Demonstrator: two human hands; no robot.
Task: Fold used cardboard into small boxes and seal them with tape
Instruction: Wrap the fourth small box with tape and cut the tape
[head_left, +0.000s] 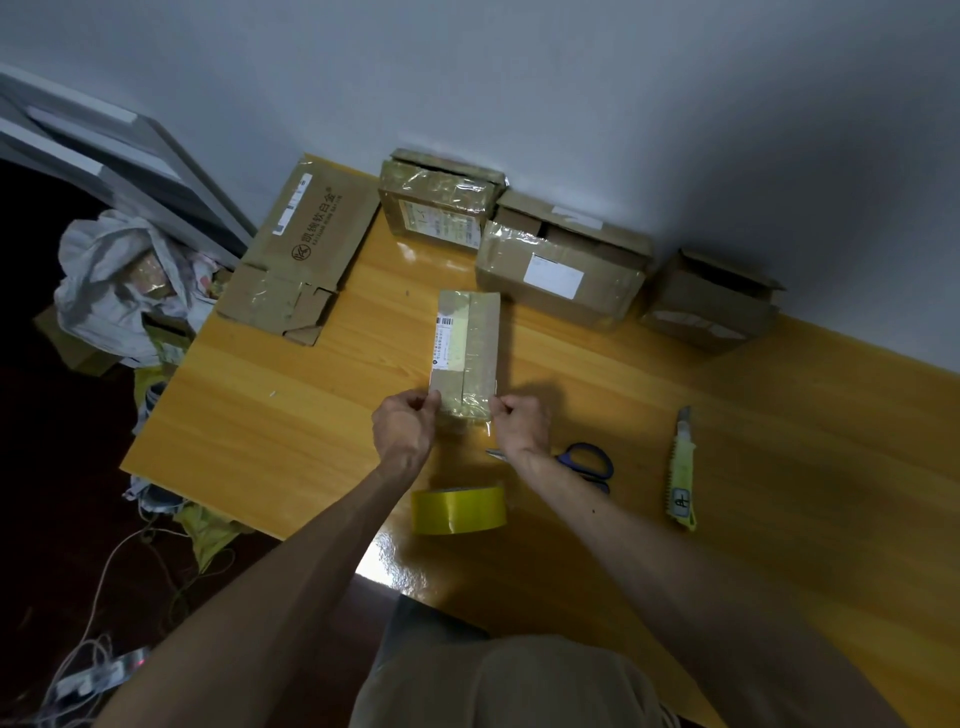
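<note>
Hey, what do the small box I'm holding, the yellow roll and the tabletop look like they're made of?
The small box: matte brown cardboard under glossy clear tape, wrinkled and shiny at the near end. The yellow roll: plastic packing tape by the look, translucent and glossy. The tabletop: wood or wood-look laminate; grain lines show, and a glare spot suggests a glossy finish.

The table (311, 415) is noted as glossy varnished wood grain, with glare at lower centre. The small box (465, 353) at centre is matt brown cardboard overlaid with shiny clear tape and a paper label. The tape roll (459, 510) is glossy yellowish plastic. The scissors (571, 458) are recorded with blue plastic handles and metal blades.
</note>
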